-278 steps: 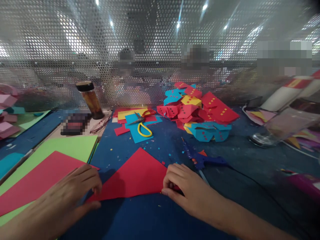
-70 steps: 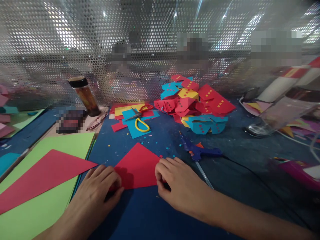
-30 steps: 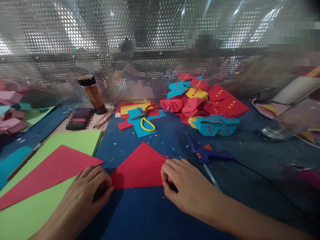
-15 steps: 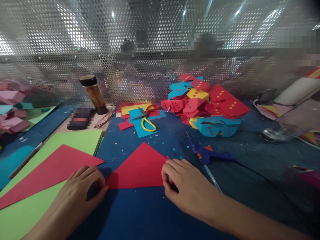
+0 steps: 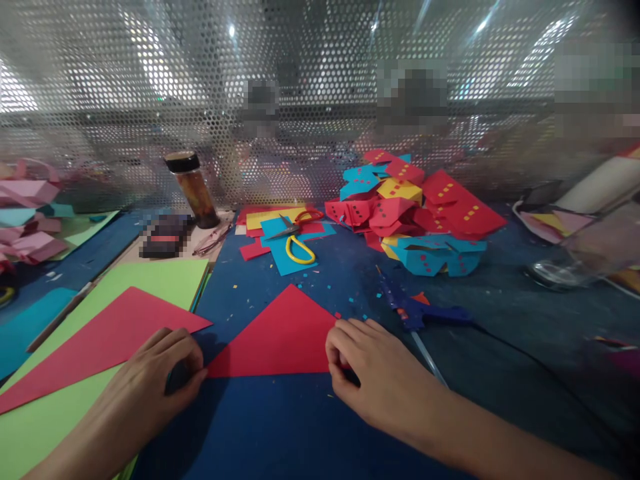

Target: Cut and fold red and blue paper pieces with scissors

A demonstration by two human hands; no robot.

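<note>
A red sheet of paper [image 5: 280, 340], folded into a triangle, lies on the blue table with its peak pointing away from me. At its left corner is my left hand [image 5: 153, 377], thumb and index finger pinched together on the tip. My right hand [image 5: 373, 367] has curled fingers closed over the right corner and hides it. A second red paper triangle [image 5: 120, 333] rests on light green sheets [image 5: 175, 277] at the left, partly behind my left hand.
Scissors [image 5: 300, 250] with a yellow handle lie on coloured paper beyond the triangle. A blue glue gun [image 5: 425, 312] with a cord is at right, near a pile of folded paper pieces [image 5: 440, 213]. A bottle [image 5: 195, 193] and perforated metal screen [image 5: 310, 53] stand behind.
My left hand has slid slightly left along the triangle's lower edge, showing more of its left corner. My right hand stays at the right corner. The view has shifted slightly.
</note>
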